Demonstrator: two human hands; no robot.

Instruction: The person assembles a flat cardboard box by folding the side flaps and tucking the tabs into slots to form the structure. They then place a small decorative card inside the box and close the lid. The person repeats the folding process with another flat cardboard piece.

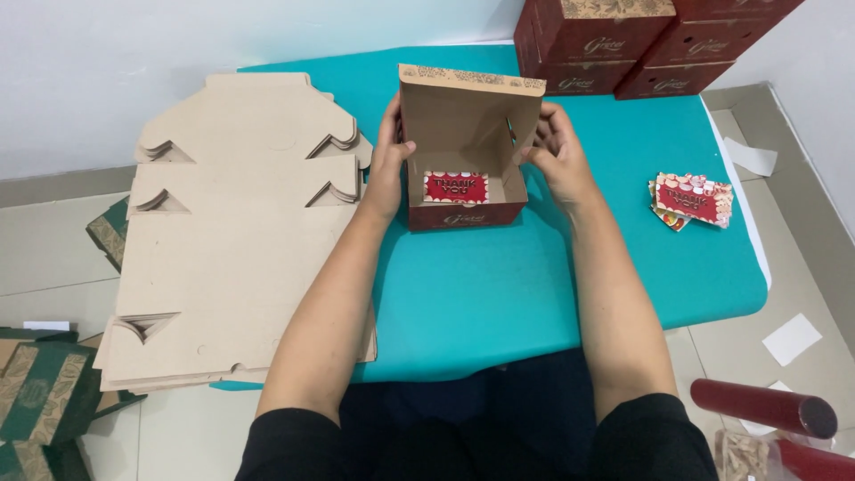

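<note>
Two hands [387, 165] [557, 151] flanking open box [465, 147]

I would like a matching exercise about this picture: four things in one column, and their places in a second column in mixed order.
Things:
1. open red box
2. stack of flat cardboard blanks
3. small pile of red cards
4. closed red boxes

Places:
A. far edge of the teal table, at the right
B. between the left hand and right hand
C. right part of the table, beside the right hand
D. left part of the table

Pairs: 1-B, 2-D, 3-C, 4-A
</note>
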